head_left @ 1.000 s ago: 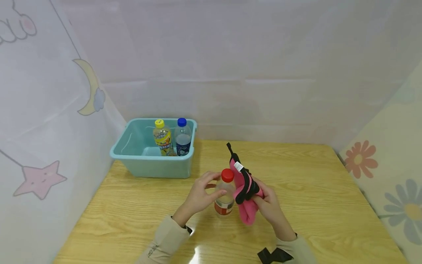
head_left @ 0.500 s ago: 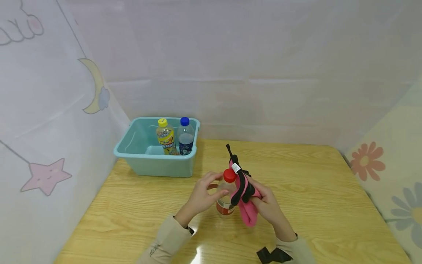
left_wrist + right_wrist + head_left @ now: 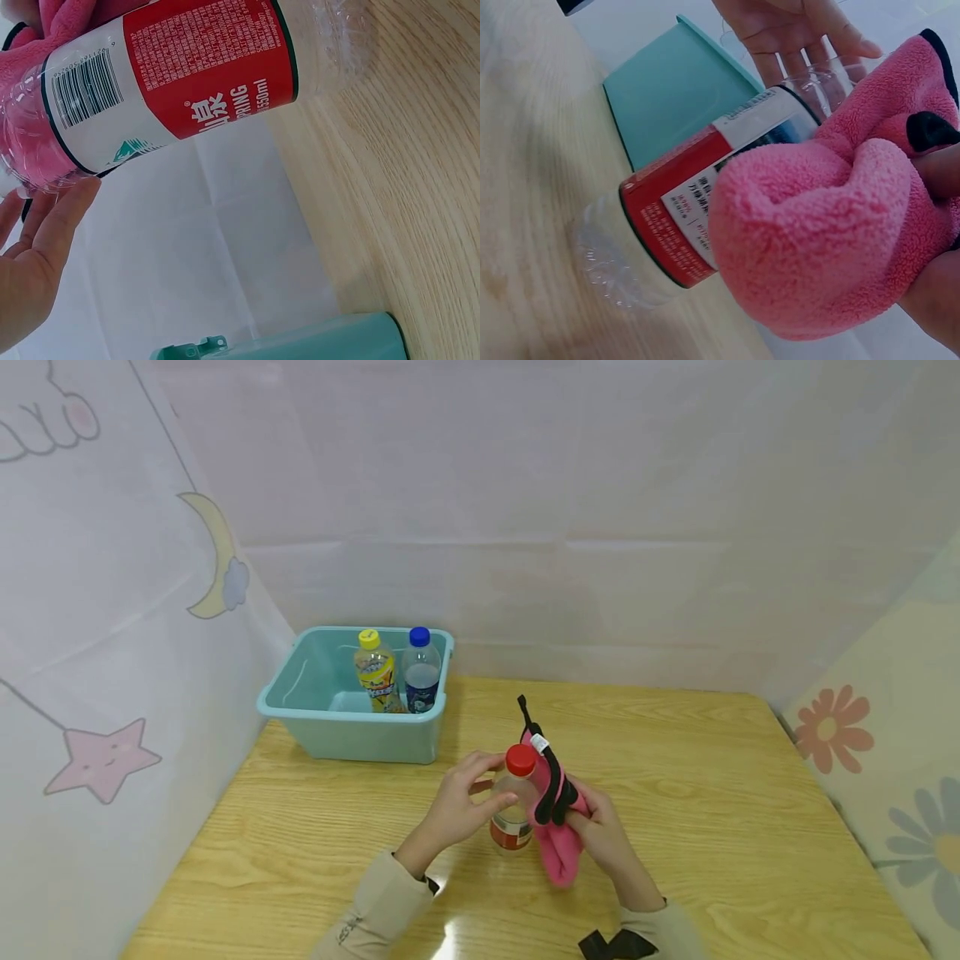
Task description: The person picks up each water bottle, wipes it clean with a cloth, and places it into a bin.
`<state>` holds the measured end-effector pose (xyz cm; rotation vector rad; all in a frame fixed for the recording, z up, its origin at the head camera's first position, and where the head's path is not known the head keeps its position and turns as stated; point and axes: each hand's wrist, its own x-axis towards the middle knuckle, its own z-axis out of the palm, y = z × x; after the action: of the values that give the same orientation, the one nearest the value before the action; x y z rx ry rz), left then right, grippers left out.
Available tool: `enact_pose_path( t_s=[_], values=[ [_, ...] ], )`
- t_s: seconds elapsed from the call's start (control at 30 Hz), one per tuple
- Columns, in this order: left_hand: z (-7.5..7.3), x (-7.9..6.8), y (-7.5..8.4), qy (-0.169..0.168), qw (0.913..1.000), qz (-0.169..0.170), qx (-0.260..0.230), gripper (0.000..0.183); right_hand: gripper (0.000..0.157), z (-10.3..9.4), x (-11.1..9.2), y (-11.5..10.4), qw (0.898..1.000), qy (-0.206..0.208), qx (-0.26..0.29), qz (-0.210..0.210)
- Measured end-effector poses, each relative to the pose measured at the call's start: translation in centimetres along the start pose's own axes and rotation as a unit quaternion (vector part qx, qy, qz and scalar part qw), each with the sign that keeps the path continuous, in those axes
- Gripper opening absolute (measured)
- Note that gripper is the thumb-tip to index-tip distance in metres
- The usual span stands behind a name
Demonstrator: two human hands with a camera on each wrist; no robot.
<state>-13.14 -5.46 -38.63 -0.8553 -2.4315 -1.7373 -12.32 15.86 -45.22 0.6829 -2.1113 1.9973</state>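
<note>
A clear plastic bottle (image 3: 510, 831) with a red cap and a red-and-white label stands upright on the wooden table. My left hand (image 3: 457, 802) holds its upper part, thumb on the near side and fingers behind. In the left wrist view the fingertips meet the bottle (image 3: 202, 67) at the top edge of the label. With bent fingers my right hand (image 3: 600, 831) grips a folded pink fleecy cloth (image 3: 558, 852) with black edging and a white tag. The cloth lies against the bottle's right side, and its folds hide part of the label in the right wrist view.
A light teal plastic bin (image 3: 360, 739) stands at the back left of the table. Inside it are a yellow-capped bottle (image 3: 377, 677) and a blue-capped bottle (image 3: 422, 672), both upright. A pale printed curtain (image 3: 510, 593) closes off the back and sides.
My right hand and the cloth have shifted slightly down and to the left along the bottle. The left hand keeps its place on the bottle. The head view has turned a little left.
</note>
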Motion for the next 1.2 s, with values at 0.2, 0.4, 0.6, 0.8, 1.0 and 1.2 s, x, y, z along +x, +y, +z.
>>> enact_pose_path(
  t_s=[0.2,0.4,0.6,0.8,1.0,1.2],
  values=[
    [0.0,-0.1,0.1,0.003,0.9999,0.013,0.000,0.040,0.039,0.2,-0.4,1.1,0.998,0.007,0.041,0.045],
    [0.0,-0.1,0.1,0.001,1.0000,0.008,0.000,0.041,0.034,0.4,-0.7,1.9,0.994,0.007,0.073,0.087],
    [-0.1,-0.1,0.1,-0.002,1.0000,0.003,-0.003,0.041,0.034,0.8,-0.8,2.5,0.982,0.029,0.084,0.165],
    [-0.1,-0.1,0.1,0.001,0.9999,0.012,0.002,0.041,0.039,0.8,-1.0,3.4,0.972,0.030,0.107,0.208],
    [-0.1,-0.1,0.2,-0.003,0.9997,0.021,0.009,0.042,0.040,0.6,-1.2,4.0,0.962,0.010,0.128,0.239],
    [-0.4,0.1,-0.1,-0.032,0.9992,0.026,-0.001,0.041,0.037,0.5,-1.3,4.0,0.958,0.012,0.125,0.258]
  ],
)
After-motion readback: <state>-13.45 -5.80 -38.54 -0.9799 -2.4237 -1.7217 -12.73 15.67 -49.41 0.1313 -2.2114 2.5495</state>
